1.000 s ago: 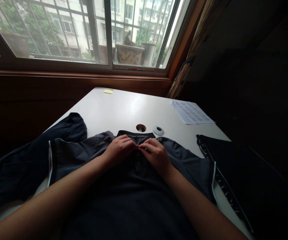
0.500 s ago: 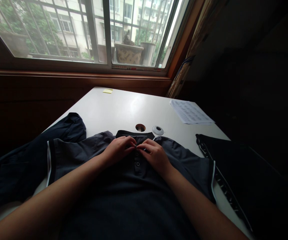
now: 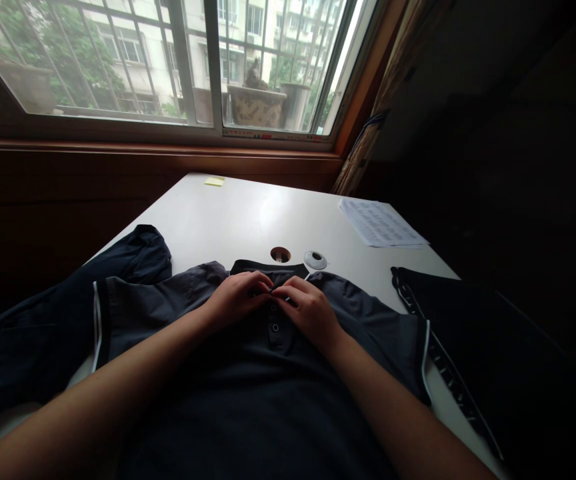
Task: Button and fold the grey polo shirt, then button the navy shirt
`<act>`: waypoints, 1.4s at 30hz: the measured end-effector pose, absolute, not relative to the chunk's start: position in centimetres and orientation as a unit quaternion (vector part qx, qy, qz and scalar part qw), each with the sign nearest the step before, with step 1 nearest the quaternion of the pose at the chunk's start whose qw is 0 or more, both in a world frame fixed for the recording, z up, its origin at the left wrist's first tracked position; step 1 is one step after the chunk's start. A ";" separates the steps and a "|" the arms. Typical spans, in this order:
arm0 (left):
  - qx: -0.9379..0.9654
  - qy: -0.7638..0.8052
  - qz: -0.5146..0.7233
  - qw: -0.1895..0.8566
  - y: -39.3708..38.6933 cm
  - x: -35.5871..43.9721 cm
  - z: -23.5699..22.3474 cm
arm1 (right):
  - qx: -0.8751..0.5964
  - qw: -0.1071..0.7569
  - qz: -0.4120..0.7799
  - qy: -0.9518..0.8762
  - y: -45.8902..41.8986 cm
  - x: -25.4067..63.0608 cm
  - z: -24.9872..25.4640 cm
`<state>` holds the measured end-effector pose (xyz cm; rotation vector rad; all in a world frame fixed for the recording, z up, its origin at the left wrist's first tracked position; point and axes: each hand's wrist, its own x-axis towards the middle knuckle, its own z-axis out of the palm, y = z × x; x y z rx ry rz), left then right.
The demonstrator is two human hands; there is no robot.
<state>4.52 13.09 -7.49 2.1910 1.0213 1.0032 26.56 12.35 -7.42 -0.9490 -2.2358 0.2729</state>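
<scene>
A dark grey polo shirt (image 3: 248, 393) lies spread face up on the white table (image 3: 238, 213), its collar (image 3: 243, 267) toward the window and its white-edged sleeves out to both sides. My left hand (image 3: 238, 295) pinches the shirt's placket just below the collar. From the other side my right hand (image 3: 311, 308) also pinches the placket, and the fingertips of both hands meet. What lies right between the fingertips is hidden. Below them, a button (image 3: 275, 327) shows on the placket.
Dark navy clothing (image 3: 133, 257) lies at the left, and a black garment (image 3: 448, 300) with a white-patterned edge at the right. Beyond the collar are a cable hole (image 3: 281, 255) and its loose cover (image 3: 315, 259). Printed papers (image 3: 383, 223) and a yellow sticky note (image 3: 215, 181) lie farther back.
Both hands stay at the placket below the collar, with only a tiny shift of the fingers. The shirt and everything around it look the same.
</scene>
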 end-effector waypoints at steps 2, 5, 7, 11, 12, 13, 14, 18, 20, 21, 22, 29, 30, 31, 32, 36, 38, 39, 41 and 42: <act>0.806 0.381 0.370 0.262 13.1 4.5 -7.6 | -0.364 0.339 0.104 -0.861 12.4 26.5 -7.4; 0.802 0.383 0.370 0.272 13.2 4.5 -7.6 | -0.363 0.339 0.107 -0.861 12.4 26.5 -7.3; 0.802 0.382 0.370 0.273 13.2 4.6 -7.6 | -0.362 0.341 0.110 -0.860 12.4 26.5 -7.3; 0.798 0.384 0.378 0.270 13.2 4.5 -7.6 | -0.364 0.346 0.118 -0.857 12.3 26.5 -7.3; 0.795 0.387 0.379 0.273 13.2 4.5 -7.6 | -0.365 0.347 0.119 -0.856 12.2 26.5 -7.3; 0.793 0.390 0.378 0.276 13.2 4.5 -7.6 | -0.367 0.347 0.119 -0.855 12.2 26.5 -7.3; 0.791 0.393 0.378 0.279 13.3 4.5 -7.7 | -0.370 0.347 0.119 -0.854 12.2 26.5 -7.3; 0.785 0.395 0.383 0.285 13.3 4.4 -7.7 | -0.380 0.346 0.116 -0.850 12.2 26.6 -7.3; 0.782 0.393 0.386 0.290 13.4 4.4 -7.7 | -0.384 0.345 0.115 -0.849 12.2 26.6 -7.4; 0.781 0.392 0.387 0.293 13.4 4.4 -7.7 | -0.385 0.345 0.114 -0.848 12.3 26.6 -7.4; 0.780 0.392 0.388 0.295 13.4 4.4 -7.7 | -0.385 0.344 0.114 -0.849 12.3 26.6 -7.4; 0.780 0.390 0.393 0.291 13.4 4.4 -7.5 | -0.381 0.337 0.120 -0.853 12.2 26.7 -7.2; 0.782 0.390 0.393 0.286 13.4 4.4 -7.4 | -0.379 0.336 0.121 -0.854 12.2 26.7 -7.2; 0.784 0.390 0.392 0.282 13.4 4.4 -7.3 | -0.378 0.337 0.121 -0.854 12.2 26.7 -7.2; 0.786 0.389 0.391 0.279 13.4 4.5 -7.2 | -0.376 0.338 0.121 -0.854 12.2 26.7 -7.2; 0.791 0.392 0.386 0.269 13.3 4.4 -7.0 | -0.372 0.344 0.119 -0.854 12.3 26.6 -7.2; 0.791 0.394 0.385 0.268 13.3 4.4 -7.0 | -0.371 0.344 0.119 -0.854 12.3 26.6 -7.2; 0.791 0.394 0.384 0.268 13.3 4.3 -7.0 | -0.371 0.343 0.119 -0.855 12.3 26.6 -7.2; 0.791 0.390 0.386 0.272 13.4 4.3 -7.1 | -0.371 0.342 0.120 -0.855 12.3 26.6 -7.3; 0.790 0.389 0.387 0.273 13.4 4.3 -7.1 | -0.371 0.341 0.120 -0.855 12.4 26.6 -7.3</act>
